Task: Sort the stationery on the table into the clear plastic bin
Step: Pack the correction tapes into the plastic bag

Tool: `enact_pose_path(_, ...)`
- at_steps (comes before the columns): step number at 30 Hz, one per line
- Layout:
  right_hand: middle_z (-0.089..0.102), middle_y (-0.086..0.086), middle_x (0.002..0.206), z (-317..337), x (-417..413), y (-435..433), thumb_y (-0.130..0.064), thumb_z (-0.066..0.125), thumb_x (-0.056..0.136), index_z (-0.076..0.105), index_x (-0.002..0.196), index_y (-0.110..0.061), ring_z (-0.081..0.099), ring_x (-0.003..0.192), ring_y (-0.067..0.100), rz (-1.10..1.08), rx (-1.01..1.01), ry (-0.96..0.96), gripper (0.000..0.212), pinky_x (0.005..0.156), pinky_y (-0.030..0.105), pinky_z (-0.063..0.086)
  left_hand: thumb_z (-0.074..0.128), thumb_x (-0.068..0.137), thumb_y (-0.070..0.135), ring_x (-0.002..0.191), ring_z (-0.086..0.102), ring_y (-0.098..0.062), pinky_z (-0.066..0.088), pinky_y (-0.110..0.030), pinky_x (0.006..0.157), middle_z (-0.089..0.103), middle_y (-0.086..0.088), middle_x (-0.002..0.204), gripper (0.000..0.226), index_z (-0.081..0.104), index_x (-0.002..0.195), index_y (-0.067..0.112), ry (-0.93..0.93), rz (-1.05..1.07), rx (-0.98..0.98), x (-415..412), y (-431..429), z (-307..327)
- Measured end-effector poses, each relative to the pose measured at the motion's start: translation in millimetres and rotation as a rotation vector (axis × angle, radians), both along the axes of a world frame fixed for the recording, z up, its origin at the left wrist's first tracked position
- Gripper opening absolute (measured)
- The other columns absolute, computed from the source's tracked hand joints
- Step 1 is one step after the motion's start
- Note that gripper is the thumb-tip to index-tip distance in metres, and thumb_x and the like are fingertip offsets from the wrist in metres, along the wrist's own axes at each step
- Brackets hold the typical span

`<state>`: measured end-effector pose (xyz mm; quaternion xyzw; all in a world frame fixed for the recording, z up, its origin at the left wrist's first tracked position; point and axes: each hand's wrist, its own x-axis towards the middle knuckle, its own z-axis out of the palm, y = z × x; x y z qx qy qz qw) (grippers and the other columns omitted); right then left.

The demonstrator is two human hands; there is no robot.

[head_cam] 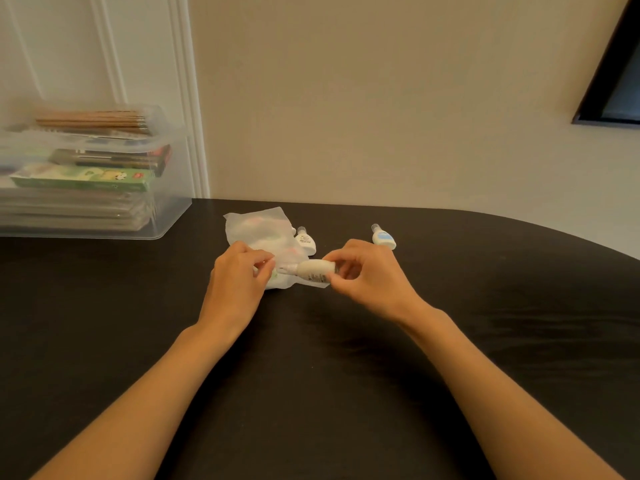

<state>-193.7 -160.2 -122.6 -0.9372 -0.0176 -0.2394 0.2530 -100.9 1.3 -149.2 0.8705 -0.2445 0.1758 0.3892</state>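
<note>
Both pinching, our right hand (367,271) holds the small white bottle (317,270), our left hand (239,271) the plastic bag (258,230), probably to pack it.

Bin (166,216) far left on table (346,375); bottles (382,237) centre-right.

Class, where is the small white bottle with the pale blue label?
In the head view, the blue-labelled bottle lies on the black table just beyond the right hand, right of the white-labelled bottle beside the translucent plastic bag.
</note>
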Motion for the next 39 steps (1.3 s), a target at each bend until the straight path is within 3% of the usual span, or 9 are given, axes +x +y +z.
enact_pose_path(6, 0.054, 0.007, 0.09, 2, 0, 6, -0.009, 0.057, 0.086, 0.067, 0.096, -0.003, 0.053, 0.072, 0.022, 0.069, -0.254, -0.052, 0.015, 0.071, 0.041, 0.049, 0.064, 0.083, 0.005, 0.095, 0.042, -0.012, 0.041, -0.022, 0.082, 0.039, -0.001, 0.122, 0.057, 0.045, 0.134, 0.02, 0.219, -0.067, 0.152, -4, 0, 6)
enact_pose_path(11, 0.055, 0.008, 0.101, 3, 0, 20, -0.009, 0.052, 0.089, 0.065, 0.108, -0.005, 0.054, 0.081, 0.022, 0.145, -0.368, 0.031, 0.023, 0.076, 0.04, 0.048, 0.063, 0.08, -0.002, 0.085, 0.052, -0.013, 0.043, -0.016, 0.066, 0.04, 0.0, 0.116, 0.066, 0.037, 0.136, 0.022, 0.363, -0.174, 0.08, 1, 5, 6)
enact_pose_path(16, 0.051, 0.009, 0.116, -20, 8, 28, -0.011, 0.049, 0.093, 0.06, 0.11, -0.003, 0.056, 0.089, 0.029, 0.099, -0.369, 0.093, 0.021, 0.078, 0.04, 0.046, 0.053, 0.084, -0.005, 0.085, 0.05, -0.01, 0.042, -0.014, 0.065, 0.043, 0.003, 0.111, 0.057, 0.042, 0.13, 0.026, 0.325, -0.191, 0.09, 4, 12, 6)
enact_pose_path(21, 0.051, 0.007, 0.115, -32, 18, 26, -0.011, 0.057, 0.09, 0.063, 0.117, -0.01, 0.057, 0.09, 0.025, 0.01, -0.153, 0.031, 0.027, 0.082, 0.039, 0.049, 0.055, 0.079, -0.006, 0.093, 0.046, -0.011, 0.043, -0.017, 0.071, 0.039, 0.005, 0.111, 0.049, 0.045, 0.118, 0.023, 0.268, -0.196, 0.207, -2, 11, 7)
enact_pose_path(25, 0.039, -0.001, 0.121, -32, 23, 22, -0.031, 0.07, 0.08, 0.041, 0.13, -0.018, 0.045, 0.107, 0.013, -0.235, 0.065, 0.103, 0.059, 0.084, 0.027, 0.045, 0.066, 0.08, 0.029, 0.102, 0.043, -0.01, 0.045, -0.028, 0.079, 0.03, 0.009, 0.112, 0.041, 0.043, 0.115, 0.026, 0.139, -0.108, 0.288, -7, 7, 5)
enact_pose_path(27, 0.042, 0.001, 0.118, -32, 30, 19, -0.038, 0.069, 0.079, 0.049, 0.118, -0.016, 0.042, 0.111, 0.015, -0.288, 0.121, 0.238, 0.049, 0.088, 0.028, 0.043, 0.066, 0.08, 0.044, 0.107, 0.04, -0.009, 0.041, -0.025, 0.075, 0.03, 0.007, 0.115, 0.045, 0.044, 0.115, 0.027, 0.089, -0.076, 0.303, -8, 4, 5)
enact_pose_path(30, 0.049, 0.001, 0.097, -31, 37, 19, -0.03, 0.064, 0.085, 0.057, 0.081, -0.016, 0.048, 0.097, 0.017, -0.239, 0.189, 0.274, 0.017, 0.077, 0.028, 0.042, 0.064, 0.081, 0.047, 0.107, 0.041, -0.011, 0.039, -0.024, 0.073, 0.032, 0.004, 0.115, 0.044, 0.046, 0.115, 0.025, 0.061, -0.062, 0.301, -6, -2, 4)
enact_pose_path(32, 0.045, -0.003, 0.084, -28, 36, 21, -0.023, 0.061, 0.087, 0.045, 0.065, -0.019, 0.047, 0.086, 0.016, -0.197, 0.24, 0.275, 0.027, 0.072, 0.026, 0.038, 0.064, 0.082, 0.045, 0.106, 0.041, -0.012, 0.038, -0.024, 0.074, 0.033, 0.003, 0.113, 0.041, 0.048, 0.113, 0.023, 0.07, -0.054, 0.284, -5, -4, 2)
enact_pose_path(39, 0.049, 0.003, 0.096, -20, 23, 10, -0.02, 0.058, 0.087, 0.05, 0.071, -0.013, 0.041, 0.092, 0.015, -0.131, -0.031, 0.285, 0.019, 0.075, 0.028, 0.037, 0.069, 0.077, 0.044, 0.097, 0.04, -0.008, 0.039, -0.023, 0.07, 0.032, 0.008, 0.105, 0.038, 0.04, 0.097, 0.028, 0.005, -0.108, 0.268, -7, -4, 2)
